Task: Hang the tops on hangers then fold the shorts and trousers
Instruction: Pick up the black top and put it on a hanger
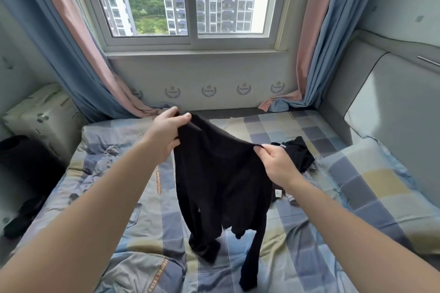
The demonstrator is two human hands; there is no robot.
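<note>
Early stage: both hands, L & R, pinch black top above bed; no hanger seen; dark pile left.

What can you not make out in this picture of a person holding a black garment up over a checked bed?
Head view only:
- The second black garment lying on the checked bedsheet: partly hidden by the right hand and the held black knitted garment; type unclear.
- The small white label: too small to read.
- The dark heap beside the bed, left edge: shadowed, unidentifiable.
</note>
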